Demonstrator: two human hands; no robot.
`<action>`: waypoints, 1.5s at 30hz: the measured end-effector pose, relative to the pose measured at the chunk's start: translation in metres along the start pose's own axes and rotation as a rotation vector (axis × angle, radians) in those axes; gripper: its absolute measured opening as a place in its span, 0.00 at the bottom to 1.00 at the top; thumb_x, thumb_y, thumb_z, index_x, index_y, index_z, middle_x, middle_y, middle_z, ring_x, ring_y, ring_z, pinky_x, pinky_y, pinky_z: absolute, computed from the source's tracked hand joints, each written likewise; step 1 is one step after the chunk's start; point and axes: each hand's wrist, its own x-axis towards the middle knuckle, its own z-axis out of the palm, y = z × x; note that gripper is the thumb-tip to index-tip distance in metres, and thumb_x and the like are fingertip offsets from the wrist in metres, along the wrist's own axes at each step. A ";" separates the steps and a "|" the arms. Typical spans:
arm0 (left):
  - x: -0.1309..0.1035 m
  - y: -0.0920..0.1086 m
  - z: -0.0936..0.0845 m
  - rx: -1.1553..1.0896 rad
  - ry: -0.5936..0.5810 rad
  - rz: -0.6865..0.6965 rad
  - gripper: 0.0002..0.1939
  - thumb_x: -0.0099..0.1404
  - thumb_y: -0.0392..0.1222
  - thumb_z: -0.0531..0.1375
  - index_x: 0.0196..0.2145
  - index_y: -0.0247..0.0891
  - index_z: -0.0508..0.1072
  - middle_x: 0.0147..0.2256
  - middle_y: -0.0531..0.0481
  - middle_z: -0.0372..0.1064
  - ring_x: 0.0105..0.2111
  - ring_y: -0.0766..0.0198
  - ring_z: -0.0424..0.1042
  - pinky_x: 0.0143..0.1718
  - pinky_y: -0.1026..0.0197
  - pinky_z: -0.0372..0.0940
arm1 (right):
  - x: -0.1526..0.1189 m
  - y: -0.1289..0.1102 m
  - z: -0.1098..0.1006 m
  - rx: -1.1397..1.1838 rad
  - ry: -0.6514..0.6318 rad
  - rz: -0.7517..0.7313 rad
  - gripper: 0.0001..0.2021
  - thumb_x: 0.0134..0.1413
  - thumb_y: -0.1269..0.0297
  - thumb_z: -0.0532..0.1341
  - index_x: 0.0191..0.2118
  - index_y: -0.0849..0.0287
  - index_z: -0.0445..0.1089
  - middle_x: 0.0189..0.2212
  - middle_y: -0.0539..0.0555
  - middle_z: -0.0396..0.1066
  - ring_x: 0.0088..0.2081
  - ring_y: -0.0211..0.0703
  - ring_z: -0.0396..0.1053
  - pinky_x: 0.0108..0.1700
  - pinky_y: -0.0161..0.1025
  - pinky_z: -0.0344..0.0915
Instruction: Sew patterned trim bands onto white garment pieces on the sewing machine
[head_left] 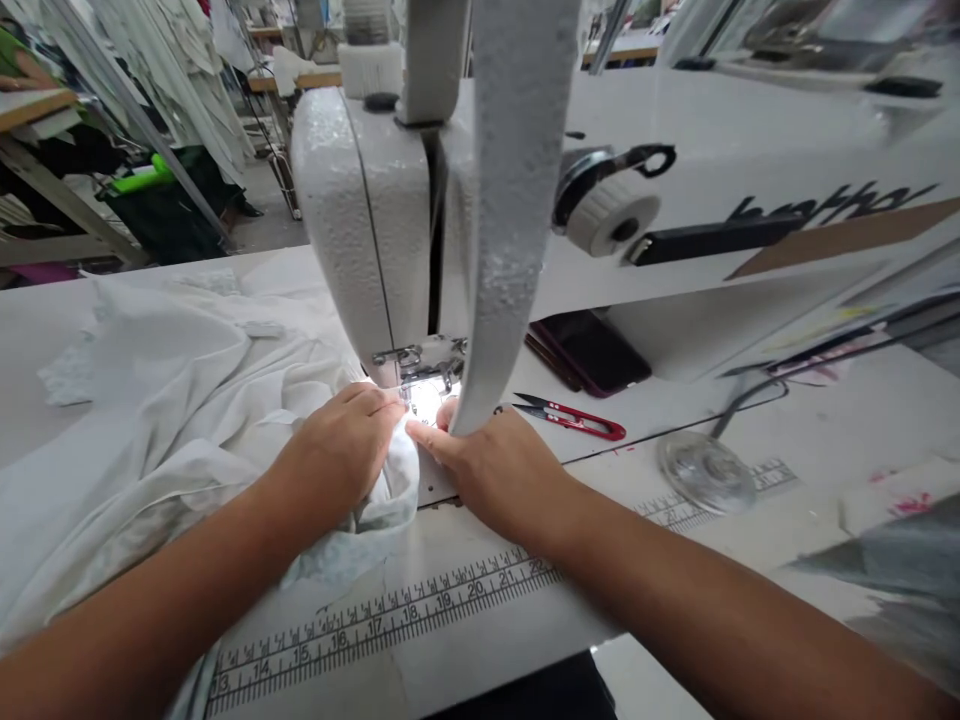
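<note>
White fabric [187, 370] with a faint pale pattern lies bunched on the machine bed, running up to the lit presser foot [425, 388] of a white sewing machine [360, 200]. Just left of the foot, my left hand [337, 445] is closed on the fabric, its fingers pressed together. My right hand [514, 475] is on the other side, its thumb pointing left to the fabric's edge and its fingers bent. A curved white bar [517, 200] covers part of those fingers. Glare at the foot hides the needle and stitching.
Red-handled thread snips [577, 418] lie right of my right hand, before a dark phone [589, 350]. A clear round disc [707, 472] on a cable rests farther right. A printed ruler [375, 630] crosses the front. Another person's arm [26, 72] shows far left.
</note>
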 end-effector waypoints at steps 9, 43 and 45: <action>0.001 -0.003 0.006 0.011 0.001 -0.051 0.13 0.67 0.31 0.50 0.42 0.28 0.74 0.41 0.39 0.74 0.41 0.55 0.70 0.47 0.53 0.68 | 0.003 0.004 0.005 -0.001 0.043 0.034 0.14 0.47 0.80 0.56 0.39 0.59 0.71 0.26 0.52 0.64 0.30 0.41 0.52 0.30 0.40 0.42; -0.084 -0.008 -0.065 -0.132 -0.307 -0.630 0.26 0.66 0.52 0.53 0.59 0.38 0.64 0.63 0.35 0.54 0.64 0.43 0.50 0.58 0.31 0.44 | -0.141 -0.122 0.012 1.141 -0.110 0.241 0.17 0.61 0.59 0.50 0.21 0.57 0.52 0.26 0.49 0.58 0.29 0.38 0.60 0.32 0.36 0.59; -0.090 -0.007 -0.081 -0.096 -0.244 -0.681 0.23 0.66 0.49 0.53 0.53 0.34 0.70 0.60 0.32 0.58 0.61 0.41 0.54 0.57 0.33 0.47 | -0.139 -0.129 0.012 1.112 -0.110 0.210 0.15 0.59 0.63 0.52 0.21 0.57 0.53 0.25 0.48 0.58 0.29 0.38 0.60 0.32 0.35 0.58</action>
